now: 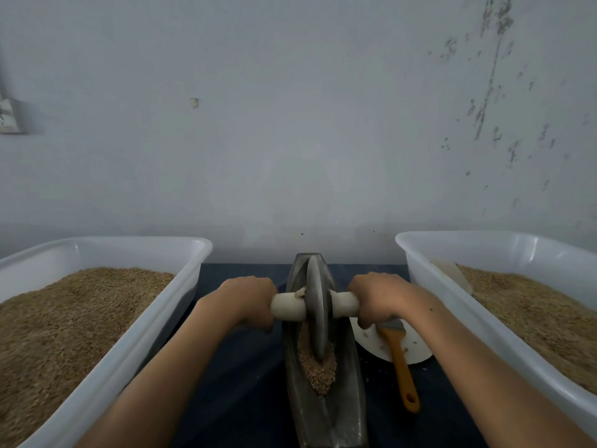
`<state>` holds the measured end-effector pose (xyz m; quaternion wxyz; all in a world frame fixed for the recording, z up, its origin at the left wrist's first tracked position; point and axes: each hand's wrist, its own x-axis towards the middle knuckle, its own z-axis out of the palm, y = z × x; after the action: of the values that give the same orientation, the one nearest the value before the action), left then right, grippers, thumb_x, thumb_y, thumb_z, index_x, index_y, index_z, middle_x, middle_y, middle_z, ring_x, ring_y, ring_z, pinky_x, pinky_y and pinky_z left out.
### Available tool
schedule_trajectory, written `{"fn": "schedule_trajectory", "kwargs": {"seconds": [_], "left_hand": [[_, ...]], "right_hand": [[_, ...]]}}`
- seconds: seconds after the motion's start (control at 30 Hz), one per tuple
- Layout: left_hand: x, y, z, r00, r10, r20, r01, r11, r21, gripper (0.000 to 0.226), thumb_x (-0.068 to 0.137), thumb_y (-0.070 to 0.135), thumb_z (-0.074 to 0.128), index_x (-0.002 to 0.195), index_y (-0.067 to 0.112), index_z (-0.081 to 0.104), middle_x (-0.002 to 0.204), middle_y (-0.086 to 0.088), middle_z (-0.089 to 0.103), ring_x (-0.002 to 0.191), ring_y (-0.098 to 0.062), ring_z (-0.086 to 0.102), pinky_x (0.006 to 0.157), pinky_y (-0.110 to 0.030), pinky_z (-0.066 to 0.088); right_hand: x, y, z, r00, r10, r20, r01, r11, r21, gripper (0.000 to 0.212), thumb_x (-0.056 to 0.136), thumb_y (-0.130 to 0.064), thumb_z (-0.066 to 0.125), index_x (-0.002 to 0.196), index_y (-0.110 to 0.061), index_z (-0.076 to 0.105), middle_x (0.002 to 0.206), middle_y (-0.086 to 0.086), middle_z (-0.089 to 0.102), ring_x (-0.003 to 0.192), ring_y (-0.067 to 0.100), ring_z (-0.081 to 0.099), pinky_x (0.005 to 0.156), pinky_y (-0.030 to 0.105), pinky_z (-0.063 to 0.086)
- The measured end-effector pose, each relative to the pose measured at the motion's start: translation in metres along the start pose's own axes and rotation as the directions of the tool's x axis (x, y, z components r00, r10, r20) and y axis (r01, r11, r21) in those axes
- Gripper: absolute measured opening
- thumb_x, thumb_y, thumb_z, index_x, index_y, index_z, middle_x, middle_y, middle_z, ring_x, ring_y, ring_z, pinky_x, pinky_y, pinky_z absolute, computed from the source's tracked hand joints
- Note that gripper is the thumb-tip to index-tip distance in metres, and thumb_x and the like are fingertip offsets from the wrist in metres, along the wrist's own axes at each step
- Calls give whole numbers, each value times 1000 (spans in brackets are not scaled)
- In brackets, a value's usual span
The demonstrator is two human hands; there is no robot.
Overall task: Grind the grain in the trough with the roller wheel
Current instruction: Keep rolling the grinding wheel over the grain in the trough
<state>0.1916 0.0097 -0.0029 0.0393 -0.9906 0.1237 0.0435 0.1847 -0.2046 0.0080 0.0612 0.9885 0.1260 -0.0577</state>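
Both hands grip the pale handle of the grey metal roller wheel (317, 307), which stands upright in the long, dark boat-shaped metal trough (324, 412).

The left hand (248, 299) and right hand (378, 297) each curl round one end of the pale cylindrical handle (287, 306), the disc between them. Brown crushed grain (318, 371) lies in the trough groove under and just in front of the wheel, nearer the person than the hands. White plastic tubs of grain (106, 331) flank the trough; an orange-handled brush (400, 360) rests on a white plate (416, 350) beside it.
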Motion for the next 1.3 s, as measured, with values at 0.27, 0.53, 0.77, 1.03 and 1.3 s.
{"fn": "schedule_trajectory", "kwargs": {"seconds": [0.27,0.53,0.77,1.03,1.3], "left_hand": [[1,4,3,993,-45,-108,50,998,43,41,78,33,70,114,20,57,103,-1,63,88,-18,58,70,-30,40],[3,6,11,932,-28,-361,57,996,70,28,86,31,60,113,22,55,106,-1,62,96,-20,59,75,-31,41],[-1,1,1,999,-24,26,24,1000,-1,47,75,30,75,118,21,58,109,-3,65,98,-21,61,74,-31,41],[6,5,8,961,-49,-272,76,993,88,33,82,31,64,113,22,56,104,0,62,94,-20,59,70,-30,37],[5,2,5,978,-7,-208,23,997,76,36,81,32,66,114,22,56,106,0,63,96,-19,60,72,-30,40]], "right_hand": [[2,-1,3,999,12,-51,-11,1000,9,34,81,-22,68,114,-17,60,95,0,61,81,17,57,64,27,40],[9,-3,12,944,36,-327,-38,999,-1,14,86,-20,59,100,-24,58,100,0,66,87,20,60,69,30,38],[3,2,2,998,4,69,-7,999,43,44,80,-23,71,121,-16,58,102,3,64,89,19,62,68,27,45],[6,-2,7,977,12,-211,-17,1000,-21,25,85,-20,61,111,-18,60,97,2,63,80,18,56,64,28,36],[5,-2,7,981,14,-191,-20,999,-31,29,85,-21,63,114,-17,60,100,3,65,83,18,58,66,29,38]]}}
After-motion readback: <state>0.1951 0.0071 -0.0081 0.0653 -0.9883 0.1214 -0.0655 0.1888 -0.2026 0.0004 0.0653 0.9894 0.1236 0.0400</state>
